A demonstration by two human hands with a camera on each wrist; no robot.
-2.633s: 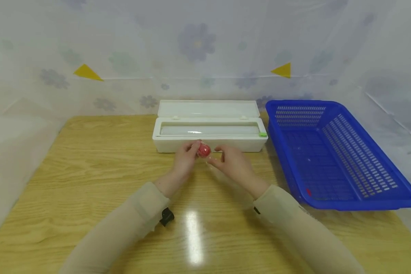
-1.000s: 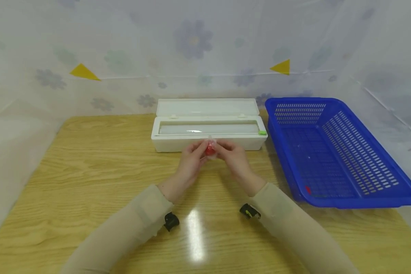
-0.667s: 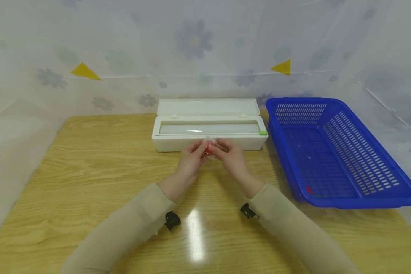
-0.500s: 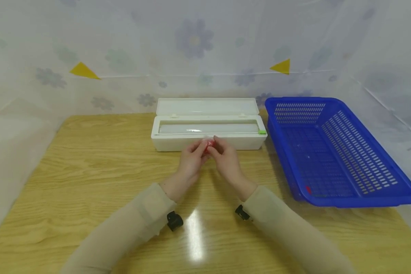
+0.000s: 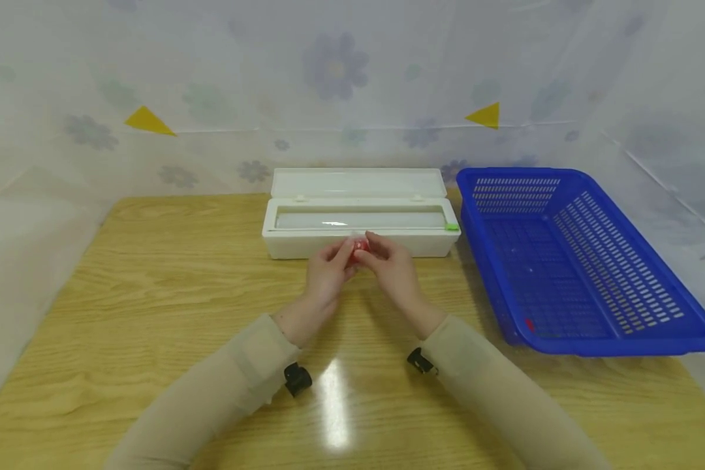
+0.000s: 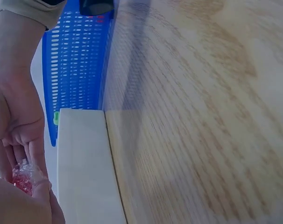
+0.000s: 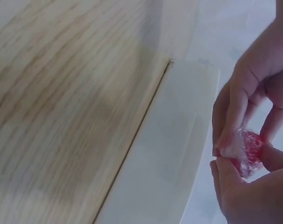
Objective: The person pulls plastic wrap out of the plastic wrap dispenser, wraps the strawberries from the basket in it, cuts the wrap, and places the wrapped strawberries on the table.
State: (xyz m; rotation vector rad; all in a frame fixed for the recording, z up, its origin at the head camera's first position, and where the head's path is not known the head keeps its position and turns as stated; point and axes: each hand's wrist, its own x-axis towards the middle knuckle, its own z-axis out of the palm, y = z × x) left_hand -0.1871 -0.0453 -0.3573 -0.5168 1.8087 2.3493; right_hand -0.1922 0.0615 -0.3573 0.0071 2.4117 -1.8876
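Note:
A small round red object [image 5: 361,245] in crinkled clear plastic film is held between both hands, just in front of the white box; what it is cannot be told. My left hand [image 5: 324,277] pinches it from the left with thumb and fingers. From the right, my right hand [image 5: 397,274] grips it, thumb on the near side. In the right wrist view the film [image 7: 234,145] bunches at one side of the red object [image 7: 254,148]. Fingers partly cover the red object [image 6: 23,183] in the left wrist view. Behind the hands stands a white cling film dispenser [image 5: 361,225], lid raised, roll inside.
A blue plastic basket [image 5: 499,287] with slotted sides stands to the right of the dispenser, a small red mark near its front corner. A green tab [image 5: 452,227] sits at the dispenser's right end. All this stands on a wooden table [image 5: 170,281].
Earlier the right hand was apart from the red object with loose film hanging below; it has since come in to grip it. Lately the fingers have shifted slightly around the film.

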